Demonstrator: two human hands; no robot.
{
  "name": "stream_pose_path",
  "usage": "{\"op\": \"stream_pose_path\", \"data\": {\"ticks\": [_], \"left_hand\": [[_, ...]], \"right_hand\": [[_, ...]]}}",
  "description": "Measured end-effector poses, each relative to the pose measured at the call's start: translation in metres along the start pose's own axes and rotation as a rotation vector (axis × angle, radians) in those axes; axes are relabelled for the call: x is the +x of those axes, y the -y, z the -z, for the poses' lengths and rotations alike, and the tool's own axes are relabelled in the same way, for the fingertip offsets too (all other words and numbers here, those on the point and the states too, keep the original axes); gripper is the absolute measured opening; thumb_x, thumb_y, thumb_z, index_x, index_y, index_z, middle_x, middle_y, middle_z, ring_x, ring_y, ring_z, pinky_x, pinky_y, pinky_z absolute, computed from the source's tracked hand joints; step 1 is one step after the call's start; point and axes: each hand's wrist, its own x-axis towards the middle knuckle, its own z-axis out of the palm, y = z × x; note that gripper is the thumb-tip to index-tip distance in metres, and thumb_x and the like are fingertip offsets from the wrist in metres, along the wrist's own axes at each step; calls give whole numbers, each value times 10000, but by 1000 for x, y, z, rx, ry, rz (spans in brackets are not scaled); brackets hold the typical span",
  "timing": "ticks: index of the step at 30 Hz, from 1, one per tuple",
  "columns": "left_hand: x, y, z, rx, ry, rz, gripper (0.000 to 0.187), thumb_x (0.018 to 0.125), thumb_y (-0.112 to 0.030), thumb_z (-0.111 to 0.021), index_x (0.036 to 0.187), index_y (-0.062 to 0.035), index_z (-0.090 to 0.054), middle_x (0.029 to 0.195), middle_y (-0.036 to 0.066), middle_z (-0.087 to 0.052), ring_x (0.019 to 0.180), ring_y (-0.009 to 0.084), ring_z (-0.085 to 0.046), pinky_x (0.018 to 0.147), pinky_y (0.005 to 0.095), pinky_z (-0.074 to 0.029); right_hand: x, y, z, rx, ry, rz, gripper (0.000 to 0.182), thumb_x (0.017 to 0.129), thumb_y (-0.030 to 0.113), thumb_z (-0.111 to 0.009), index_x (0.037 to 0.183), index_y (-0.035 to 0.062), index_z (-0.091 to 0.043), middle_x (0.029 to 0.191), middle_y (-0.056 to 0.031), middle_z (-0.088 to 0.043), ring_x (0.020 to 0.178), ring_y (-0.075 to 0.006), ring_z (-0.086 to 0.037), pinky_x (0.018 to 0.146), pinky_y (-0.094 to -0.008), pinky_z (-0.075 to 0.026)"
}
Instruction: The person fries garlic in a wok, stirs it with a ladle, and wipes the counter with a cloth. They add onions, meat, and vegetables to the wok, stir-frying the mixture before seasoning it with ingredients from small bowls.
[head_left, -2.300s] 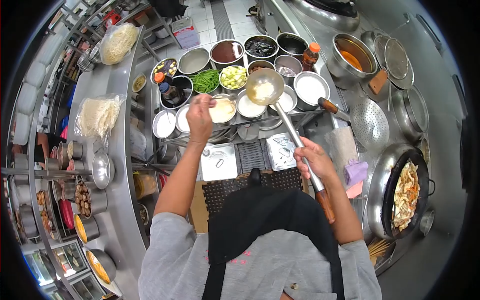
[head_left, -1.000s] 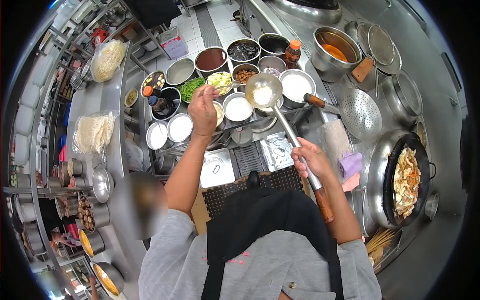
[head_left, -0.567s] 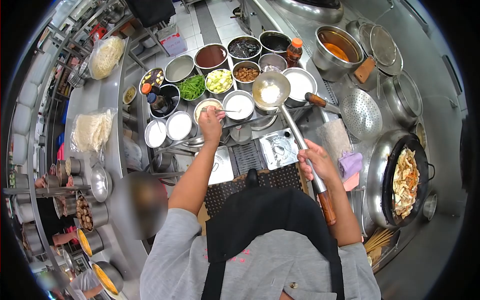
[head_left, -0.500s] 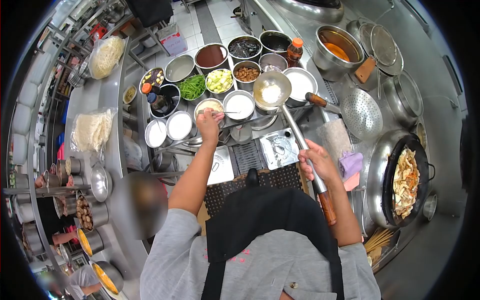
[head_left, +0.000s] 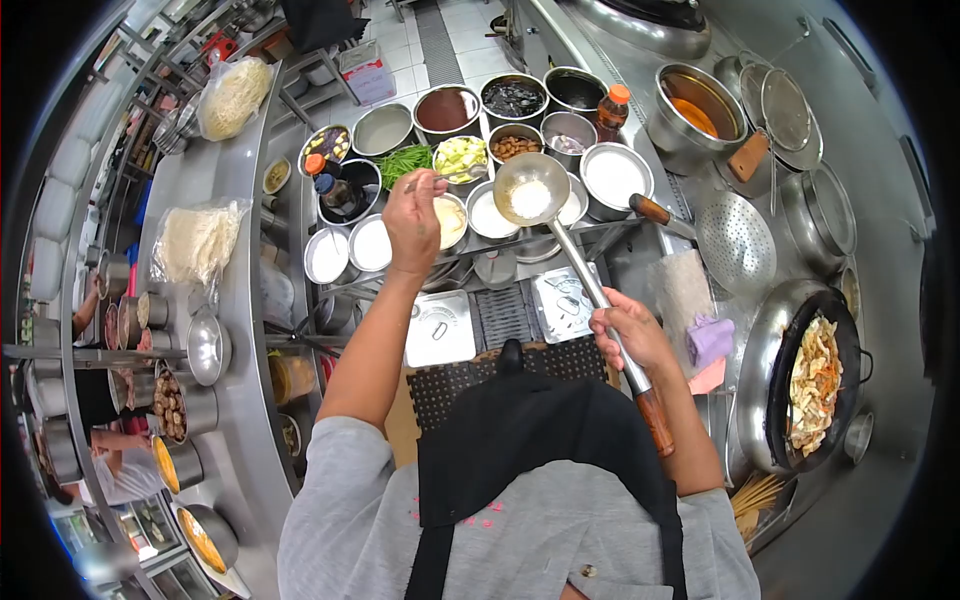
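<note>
My right hand (head_left: pixel 637 332) is wrapped round the metal shaft of a long wooden-ended ladle (head_left: pixel 585 262). White powder (head_left: pixel 529 199) lies in the ladle's bowl, which hangs over the seasoning pots. My left hand (head_left: pixel 412 228) pinches a small metal spoon (head_left: pixel 474 172), its tip pointing right, over the pot of chopped pale-green vegetable (head_left: pixel 460 156). Just right of that hand stands a pot of pale yellowish powder (head_left: pixel 449 222). Beside it is a pot of white seasoning (head_left: pixel 487 215), partly covered by the ladle.
A wok (head_left: pixel 760 375) of cooked food sits at right, near a perforated strainer (head_left: pixel 736 240) and a pot of orange-brown liquid (head_left: pixel 698 110). Sauce bottles (head_left: pixel 612 108) rise among the pots. Bagged noodles (head_left: pixel 200 243) lie on the left counter. Another person's arm (head_left: pixel 118 440) shows at far left.
My left hand has lifted up and away from the pale powder pot, taking the spoon with it. The ladle stays in my right hand; the whole view has shifted slightly.
</note>
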Motion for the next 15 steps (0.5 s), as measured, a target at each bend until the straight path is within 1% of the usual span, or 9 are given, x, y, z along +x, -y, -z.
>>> {"op": "stream_pose_path", "data": {"ticks": [1, 2, 4, 6, 8, 10, 13, 15], "left_hand": [[0, 0, 10, 108, -15, -60, 265, 1044, -161, -483, 998, 65, -614, 935, 113, -669, 808, 175, -703, 720, 284, -568], [-2, 8, 20, 128, -54, -56, 243, 1041, -137, -482, 999, 57, -623, 921, 102, -672, 798, 164, -702, 707, 278, -561], [-10, 28, 44, 189, -60, -21, 237, 1040, -132, -481, 1004, 54, -622, 912, 102, -672, 793, 165, -701, 703, 282, -561], [-22, 42, 59, 227, -55, 40, 234, 1036, -122, -476, 992, 52, -627, 911, 113, -668, 787, 166, -699, 702, 292, -562], [-32, 50, 63, 252, -45, 62, 240, 1035, -124, -477, 985, 58, -626, 908, 118, -668, 788, 169, -700, 703, 291, -562], [-39, 63, 61, 271, -33, 73, 250, 1034, -124, -475, 979, 71, -623, 899, 126, -669, 789, 174, -702, 703, 289, -560], [-44, 82, 55, 275, 31, -9, 252, 1035, -127, -472, 997, 75, -617, 878, 120, -668, 774, 173, -701, 706, 291, -560], [-45, 84, 56, 222, -7, 80, 271, 1043, -150, -459, 977, 64, -612, 860, 112, -662, 745, 169, -699, 684, 292, -568]], "right_hand": [[1, 0, -1, -2, 9, -2, 251, 945, 71, -506, 1191, 21, -504, 740, -14, -504, 446, -54, -460, 327, -212, -381], [1, 0, -2, 0, 8, 2, 267, 939, 75, -513, 1201, 22, -513, 738, -11, -505, 449, -57, -463, 330, -215, -388], [-1, 0, -2, 7, 6, 11, 298, 928, 82, -527, 1221, 26, -532, 735, -6, -505, 454, -62, -469, 336, -223, -402], [0, -1, 0, 2, 8, 9, 278, 928, 82, -529, 1200, 26, -534, 732, -7, -503, 451, -62, -468, 334, -221, -399], [1, -2, 1, 1, 6, 14, 231, 927, 79, -531, 1151, 23, -534, 729, -8, -500, 448, -62, -466, 332, -219, -396], [1, -2, 0, 0, 3, 18, 235, 933, 69, -520, 1164, 20, -511, 725, -18, -499, 435, -60, -457, 322, -223, -385], [3, -2, -2, -12, 1, 12, 244, 938, 68, -516, 1176, 19, -499, 726, -24, -498, 431, -59, -453, 318, -226, -378], [2, -1, -2, -18, 2, 10, 271, 939, 71, -516, 1203, 17, -495, 729, -24, -498, 434, -58, -453, 319, -226, -378]]}}
